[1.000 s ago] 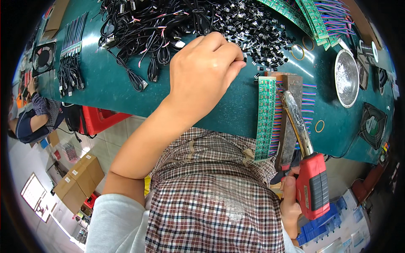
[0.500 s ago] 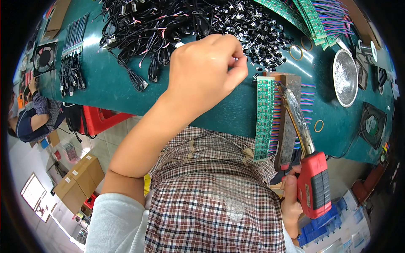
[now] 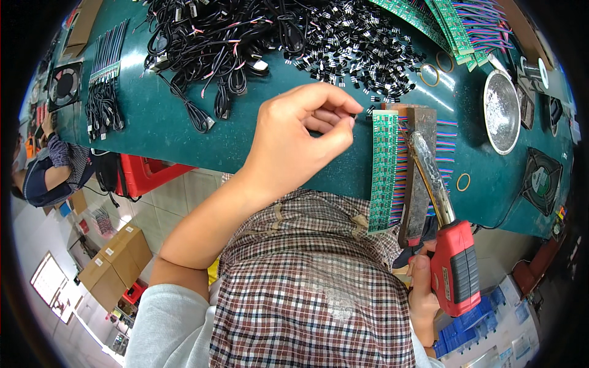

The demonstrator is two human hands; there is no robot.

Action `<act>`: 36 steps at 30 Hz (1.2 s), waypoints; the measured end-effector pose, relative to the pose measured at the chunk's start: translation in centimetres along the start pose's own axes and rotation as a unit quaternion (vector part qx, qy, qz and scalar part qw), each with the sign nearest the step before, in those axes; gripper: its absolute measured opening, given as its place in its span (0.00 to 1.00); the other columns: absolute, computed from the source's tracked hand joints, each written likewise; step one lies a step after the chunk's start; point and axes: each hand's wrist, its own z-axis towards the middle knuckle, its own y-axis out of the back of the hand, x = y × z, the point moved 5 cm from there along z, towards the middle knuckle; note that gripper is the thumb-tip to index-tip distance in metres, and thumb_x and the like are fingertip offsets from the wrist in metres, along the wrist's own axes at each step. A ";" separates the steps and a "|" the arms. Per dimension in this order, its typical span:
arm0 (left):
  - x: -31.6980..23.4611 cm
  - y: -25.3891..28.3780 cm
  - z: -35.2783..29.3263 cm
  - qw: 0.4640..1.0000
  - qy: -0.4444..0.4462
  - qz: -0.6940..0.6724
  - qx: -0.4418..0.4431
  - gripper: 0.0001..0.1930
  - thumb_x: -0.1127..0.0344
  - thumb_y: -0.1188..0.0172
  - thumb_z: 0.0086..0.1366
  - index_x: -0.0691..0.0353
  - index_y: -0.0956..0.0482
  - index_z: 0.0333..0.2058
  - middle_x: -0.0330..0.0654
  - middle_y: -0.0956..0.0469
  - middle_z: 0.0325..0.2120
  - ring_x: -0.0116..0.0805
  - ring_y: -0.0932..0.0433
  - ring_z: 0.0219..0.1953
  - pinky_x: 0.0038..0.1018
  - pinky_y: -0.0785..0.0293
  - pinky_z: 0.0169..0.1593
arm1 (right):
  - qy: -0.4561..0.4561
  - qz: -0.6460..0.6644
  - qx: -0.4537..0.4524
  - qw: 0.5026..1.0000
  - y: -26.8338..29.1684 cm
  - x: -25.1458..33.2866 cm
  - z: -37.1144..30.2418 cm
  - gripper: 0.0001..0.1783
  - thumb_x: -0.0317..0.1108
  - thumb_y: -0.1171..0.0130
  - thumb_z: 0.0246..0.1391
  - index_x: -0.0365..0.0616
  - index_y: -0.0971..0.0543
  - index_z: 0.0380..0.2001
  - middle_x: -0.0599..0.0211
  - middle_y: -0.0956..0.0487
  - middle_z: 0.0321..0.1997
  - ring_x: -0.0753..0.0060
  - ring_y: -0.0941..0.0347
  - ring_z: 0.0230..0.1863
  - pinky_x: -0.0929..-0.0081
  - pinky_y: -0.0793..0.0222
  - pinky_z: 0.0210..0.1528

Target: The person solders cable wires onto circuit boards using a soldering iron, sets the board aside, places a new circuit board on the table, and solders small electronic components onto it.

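Note:
My left hand [image 3: 300, 138] is closed in a pinch, with a small black part [image 3: 354, 115] just showing at its fingertips. It hovers above the green bench, close to the upper left corner of a green circuit board strip [image 3: 384, 175]. Another small black part [image 3: 370, 111] sits at that corner. Coloured wires [image 3: 446, 146] run from the strip to the right, under a dark, worn bar [image 3: 419, 172]. At the lower right, my right hand [image 3: 423, 297] grips a red and black soldering gun [image 3: 455, 267]. Its metal barrel points up over the bar.
Loose black parts [image 3: 362, 52] are heaped at the far middle, beside bundled black cables [image 3: 208, 52]. A metal bowl [image 3: 502, 113] stands right, near a fan [image 3: 542, 183]. More circuit boards [image 3: 451, 27] lie far right. A person [image 3: 46, 165] sits beyond the left side.
My left hand has come down from the heap of black parts toward the circuit board strip, its pinched part now visible. The soldering gun's tip has shifted slightly down and right.

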 end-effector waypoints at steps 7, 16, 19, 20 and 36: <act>0.0 -1.3 -0.6 0.999 -0.040 0.002 -0.018 0.05 0.78 0.33 0.61 0.67 0.15 0.37 0.43 0.16 0.33 0.29 0.14 0.31 0.22 0.16 0.36 | 0.063 -0.051 -0.007 0.997 0.1 0.0 -0.1 0.16 0.33 0.28 0.52 0.40 0.17 0.43 0.59 0.19 0.37 0.54 0.22 0.36 0.60 0.26 0.42; 0.2 -1.6 -0.6 0.998 -0.052 0.039 -0.021 0.04 0.76 0.32 0.61 0.66 0.15 0.36 0.43 0.15 0.32 0.31 0.13 0.30 0.24 0.15 0.34 | 0.084 -0.041 -0.002 0.996 -0.7 0.0 0.3 0.16 0.36 0.28 0.49 0.39 0.18 0.39 0.53 0.18 0.38 0.46 0.20 0.39 0.57 0.23 0.46; 0.1 -1.7 -0.6 0.997 -0.058 0.044 -0.029 0.04 0.77 0.32 0.60 0.65 0.15 0.35 0.43 0.15 0.31 0.31 0.13 0.31 0.25 0.15 0.34 | 0.089 -0.017 0.014 0.996 -0.9 0.1 0.6 0.16 0.33 0.28 0.48 0.38 0.19 0.39 0.53 0.18 0.39 0.45 0.19 0.39 0.58 0.23 0.46; 0.0 -1.7 -0.6 0.997 -0.054 0.054 -0.021 0.05 0.79 0.32 0.60 0.68 0.15 0.36 0.43 0.15 0.33 0.29 0.13 0.33 0.22 0.16 0.36 | 0.101 -0.004 0.020 0.995 -1.0 0.2 0.8 0.17 0.32 0.28 0.47 0.38 0.19 0.39 0.53 0.18 0.38 0.45 0.19 0.39 0.58 0.22 0.45; 0.0 -1.9 -0.5 0.996 -0.054 0.071 -0.019 0.06 0.83 0.33 0.58 0.71 0.16 0.36 0.43 0.16 0.34 0.28 0.13 0.35 0.21 0.16 0.38 | 0.113 -0.010 0.035 0.993 -1.5 1.1 1.7 0.14 0.29 0.29 0.44 0.37 0.19 0.35 0.55 0.20 0.35 0.50 0.21 0.34 0.63 0.24 0.40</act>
